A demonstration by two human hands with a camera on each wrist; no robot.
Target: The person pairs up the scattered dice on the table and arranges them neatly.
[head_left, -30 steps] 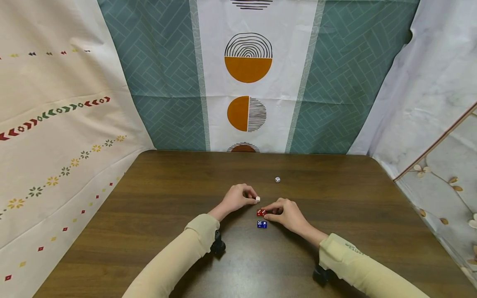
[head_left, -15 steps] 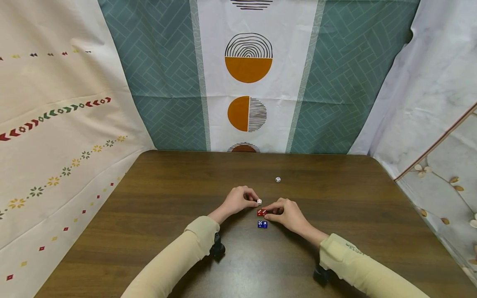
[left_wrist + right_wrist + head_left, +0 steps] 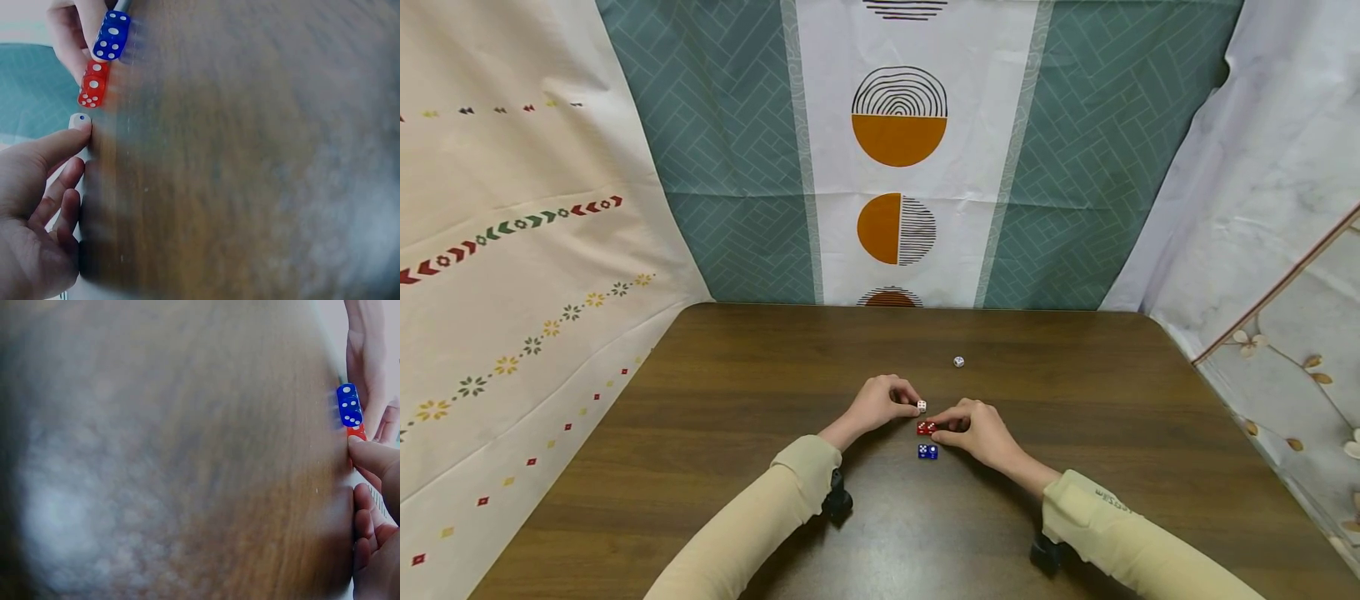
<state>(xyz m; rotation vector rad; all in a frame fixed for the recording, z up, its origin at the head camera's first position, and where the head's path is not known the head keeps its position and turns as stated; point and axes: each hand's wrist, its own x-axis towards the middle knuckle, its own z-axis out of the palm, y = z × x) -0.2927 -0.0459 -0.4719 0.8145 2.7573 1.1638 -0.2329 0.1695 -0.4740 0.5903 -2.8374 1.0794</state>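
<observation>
My left hand (image 3: pixel 880 402) pinches a white die (image 3: pixel 922 407) between thumb and finger, just behind a pair of red dice (image 3: pixel 927 428) set side by side. In the left wrist view, the white die (image 3: pixel 80 120) shows at the thumb tip. From the right, my right hand (image 3: pixel 979 432) pinches the right-hand red die; in the right wrist view its thumb covers part of the red dice (image 3: pixel 356 431). Nearer to me, two blue dice (image 3: pixel 928 452) lie side by side, untouched by either hand.
A second white die (image 3: pixel 958 362) lies alone farther back on the brown wooden table (image 3: pixel 760 358). Patterned cloths hang behind the table and along its left and right sides. A dark wrist camera (image 3: pixel 838 498) sits under the left cuff.
My left hand has brought the white die slightly right and nearer to the red dice, then stayed still. My right hand and the other dice look unmoved.
</observation>
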